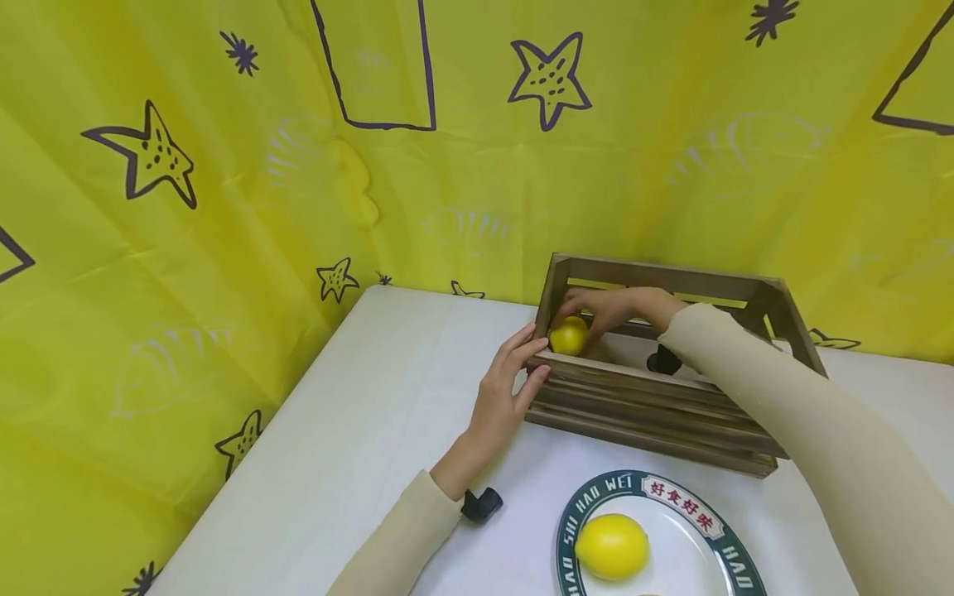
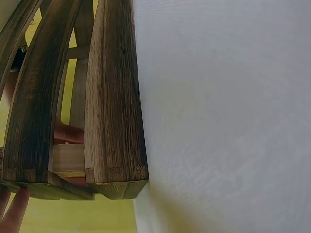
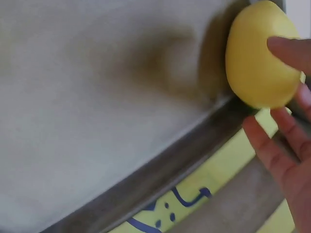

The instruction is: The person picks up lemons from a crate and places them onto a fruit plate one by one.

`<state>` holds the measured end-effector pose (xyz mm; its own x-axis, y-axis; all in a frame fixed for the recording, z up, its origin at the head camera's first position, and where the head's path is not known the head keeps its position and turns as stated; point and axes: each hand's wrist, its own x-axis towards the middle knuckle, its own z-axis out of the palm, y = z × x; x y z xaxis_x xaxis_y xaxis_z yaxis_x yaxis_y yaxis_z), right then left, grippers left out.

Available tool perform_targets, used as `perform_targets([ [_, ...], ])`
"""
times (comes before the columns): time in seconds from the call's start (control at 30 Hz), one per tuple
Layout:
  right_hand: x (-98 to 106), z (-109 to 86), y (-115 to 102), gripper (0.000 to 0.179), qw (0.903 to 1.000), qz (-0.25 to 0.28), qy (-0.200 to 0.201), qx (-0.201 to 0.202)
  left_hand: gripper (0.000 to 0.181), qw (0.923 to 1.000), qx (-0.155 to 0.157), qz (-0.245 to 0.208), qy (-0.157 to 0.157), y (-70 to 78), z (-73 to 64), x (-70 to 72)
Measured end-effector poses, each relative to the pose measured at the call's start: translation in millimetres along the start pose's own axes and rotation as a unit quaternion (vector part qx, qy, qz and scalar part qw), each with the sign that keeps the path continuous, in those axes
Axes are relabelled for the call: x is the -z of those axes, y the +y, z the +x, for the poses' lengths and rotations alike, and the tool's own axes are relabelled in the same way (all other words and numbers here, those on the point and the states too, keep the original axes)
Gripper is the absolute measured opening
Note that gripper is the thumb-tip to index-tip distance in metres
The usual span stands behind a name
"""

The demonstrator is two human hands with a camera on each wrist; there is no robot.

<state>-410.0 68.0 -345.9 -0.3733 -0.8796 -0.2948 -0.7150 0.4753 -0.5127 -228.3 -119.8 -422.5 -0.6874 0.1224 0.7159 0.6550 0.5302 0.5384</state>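
A brown wooden slatted crate (image 1: 641, 406) stands on the white table. My left hand (image 1: 501, 396) rests on its left front corner, fairly straight fingers at the end board and the thumb by the front slats. Inside the crate's left end, my right hand (image 1: 607, 313) holds a yellow lemon (image 1: 569, 336) close to the corner. In the right wrist view the thumb lies on the lemon (image 3: 260, 56), one finger curves behind it and the other fingers (image 3: 272, 150) spread below. The front slats (image 2: 116, 97) partly hide the right hand in the left wrist view.
In front of the crate, a white plate (image 1: 681, 546) with a green lettered rim carries another lemon (image 1: 613, 546). A black wrist device (image 1: 483, 505) sits at the left cuff. A yellow curtain (image 1: 462, 182) with drawn stars hangs behind and left of the table (image 1: 335, 463).
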Motion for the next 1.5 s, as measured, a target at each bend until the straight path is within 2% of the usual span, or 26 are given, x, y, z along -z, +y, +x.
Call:
perform_targets([
  [0.23,-4.3,-1.1,0.7,0.055,0.9987,-0.020,-0.042,-0.021,0.038,1.0000,0.001,-0.001,-0.001,2.1,0.8,0.5],
  [0.47,-2.0,3.1,1.3,0.056,0.9983,-0.035,-0.046,-0.006,0.039,1.0000,0.005,0.002,0.005,1.0,0.6,3.4],
  [0.73,2.1,-1.8,4.9,0.056,0.9976,-0.022,-0.061,-0.024,0.039,0.9999,-0.009,0.001,0.009,-0.8,2.8,0.9],
  [0.87,6.0,-6.8,7.2,0.054,0.9976,-0.022,-0.055,-0.036,0.038,0.9999,-0.006,-0.002,0.008,-0.2,4.6,-1.2],
  [1.07,10.0,-12.6,5.1,0.054,0.9961,0.023,-0.053,-0.067,0.037,1.0000,0.006,-0.005,0.001,2.0,3.9,-3.2],
  [1.23,9.8,-14.8,-0.8,0.054,0.9944,0.060,-0.052,-0.070,0.037,0.9999,0.014,0.001,0.000,4.3,-0.4,-1.0],
  [1.5,18.5,-20.3,-7.4,0.056,0.9895,0.116,-0.028,-0.081,0.037,0.9998,0.017,-0.003,-0.006,4.8,-1.9,-0.2],
])
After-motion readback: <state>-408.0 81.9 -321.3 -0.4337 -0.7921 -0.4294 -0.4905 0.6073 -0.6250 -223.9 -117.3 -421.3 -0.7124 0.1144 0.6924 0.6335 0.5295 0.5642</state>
